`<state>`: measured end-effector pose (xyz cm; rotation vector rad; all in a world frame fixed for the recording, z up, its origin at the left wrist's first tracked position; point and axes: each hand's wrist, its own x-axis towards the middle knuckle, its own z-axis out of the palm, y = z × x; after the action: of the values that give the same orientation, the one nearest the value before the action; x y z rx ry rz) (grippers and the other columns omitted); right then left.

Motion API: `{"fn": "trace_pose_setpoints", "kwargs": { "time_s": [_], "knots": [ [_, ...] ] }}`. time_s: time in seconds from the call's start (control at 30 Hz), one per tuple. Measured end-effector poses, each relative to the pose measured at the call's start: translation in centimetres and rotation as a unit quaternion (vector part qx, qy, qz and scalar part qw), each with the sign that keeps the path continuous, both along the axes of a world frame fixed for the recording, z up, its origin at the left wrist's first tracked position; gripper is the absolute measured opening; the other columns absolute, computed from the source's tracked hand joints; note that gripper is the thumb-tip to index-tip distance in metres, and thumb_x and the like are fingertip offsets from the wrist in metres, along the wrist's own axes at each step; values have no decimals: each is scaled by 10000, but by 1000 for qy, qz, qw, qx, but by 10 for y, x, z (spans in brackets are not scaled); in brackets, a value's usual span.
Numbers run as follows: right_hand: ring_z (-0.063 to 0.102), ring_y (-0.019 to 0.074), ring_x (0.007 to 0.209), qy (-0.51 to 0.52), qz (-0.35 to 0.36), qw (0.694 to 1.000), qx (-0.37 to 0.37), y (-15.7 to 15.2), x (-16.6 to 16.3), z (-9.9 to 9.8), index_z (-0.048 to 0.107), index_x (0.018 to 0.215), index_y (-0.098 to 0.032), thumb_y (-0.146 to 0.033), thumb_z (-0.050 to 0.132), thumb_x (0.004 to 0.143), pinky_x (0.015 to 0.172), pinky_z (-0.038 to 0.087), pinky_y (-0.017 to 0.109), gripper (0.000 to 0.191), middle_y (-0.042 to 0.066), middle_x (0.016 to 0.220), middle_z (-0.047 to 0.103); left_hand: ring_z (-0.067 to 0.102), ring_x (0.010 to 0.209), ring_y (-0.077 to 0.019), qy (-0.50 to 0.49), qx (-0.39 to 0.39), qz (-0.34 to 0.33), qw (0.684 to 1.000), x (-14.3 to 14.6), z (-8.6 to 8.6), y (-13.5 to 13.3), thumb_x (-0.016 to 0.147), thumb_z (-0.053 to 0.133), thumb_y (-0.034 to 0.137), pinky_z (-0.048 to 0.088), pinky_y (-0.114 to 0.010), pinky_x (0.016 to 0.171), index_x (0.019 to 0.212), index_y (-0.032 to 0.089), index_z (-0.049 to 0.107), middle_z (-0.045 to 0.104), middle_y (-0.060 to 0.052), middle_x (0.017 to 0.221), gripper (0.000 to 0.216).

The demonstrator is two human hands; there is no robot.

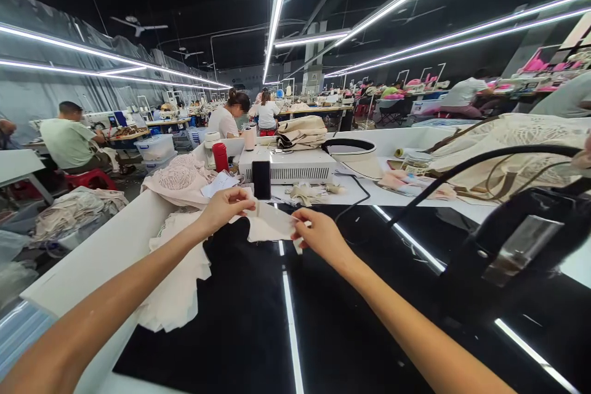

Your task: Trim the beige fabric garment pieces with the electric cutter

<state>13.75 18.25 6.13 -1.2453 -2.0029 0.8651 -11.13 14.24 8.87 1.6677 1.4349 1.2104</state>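
Plainly, left hand and right hand pinch unmarked white fabric piece.

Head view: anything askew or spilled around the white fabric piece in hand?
Nothing spilled. Both hands, left hand and right hand, pinch the white fabric piece above the black worktop. A cream fabric pile droops over its left edge.

Two bare forearms — no sleeves, rings or watch — slender hands.
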Motion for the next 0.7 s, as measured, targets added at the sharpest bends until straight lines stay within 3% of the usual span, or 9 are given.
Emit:
{"fn": "trace_pose_setpoints", "kwargs": {
  "time_s": [0.1, 0.2, 0.3, 0.4, 0.57, 0.7],
  "knots": [
    [762, 220, 967, -45, -53, 992, 102, 27, 2, 3, 707, 1028, -186, -77, 440, 932, 795, 590, 295, 304, 75, 997, 771, 714, 997, -227, 35, 48, 8, 998, 2, -10, 16, 842, 754, 489, 547, -328, 930, 856, 211, 678, 754, -35, 962, 289],
    [703, 249, 1147, -113, -62, 978, 163, 39, 8, -8, 741, 1075, -178, -63, 442, 949, 946, 535, 332, 344, 110, 1180, 757, 711, 975, -229, 89, 46, -2, 995, 4, -34, 15, 864, 706, 371, 533, -329, 937, 853, 215, 711, 770, -30, 983, 156],
    [710, 221, 1085, -194, -37, 963, 183, 39, 14, -28, 771, 1076, -179, -49, 458, 959, 879, 514, 289, 358, 103, 1199, 755, 716, 903, -232, 145, 19, -17, 989, 4, -57, 7, 857, 677, 283, 539, -332, 889, 850, 220, 736, 779, -20, 935, 87],
    [700, 214, 1034, -266, -10, 943, 202, 36, 18, -41, 789, 1060, -181, -63, 492, 979, 821, 498, 280, 329, 101, 1171, 760, 732, 984, -246, 186, 7, -35, 982, 1, -68, 2, 879, 649, 243, 533, -339, 943, 880, 228, 751, 797, -21, 1006, 103],
    [666, 242, 1042, -342, 13, 908, 240, 32, 21, -44, 791, 1082, -187, -69, 509, 1003, 782, 471, 301, 316, 126, 1178, 759, 730, 1128, -254, 231, 7, -59, 971, -1, -66, -3, 926, 600, 215, 521, -337, 1033, 945, 241, 761, 800, -24, 1145, 164],
    [652, 252, 1024, -375, 10, 892, 253, 26, 23, -43, 790, 1041, -184, 1, 473, 972, 739, 419, 320, 374, 123, 1102, 767, 723, 1185, -243, 257, 8, -62, 964, -4, -65, -8, 882, 502, 83, 516, -329, 1075, 968, 250, 780, 795, -8, 1211, 336]
  ]
}}
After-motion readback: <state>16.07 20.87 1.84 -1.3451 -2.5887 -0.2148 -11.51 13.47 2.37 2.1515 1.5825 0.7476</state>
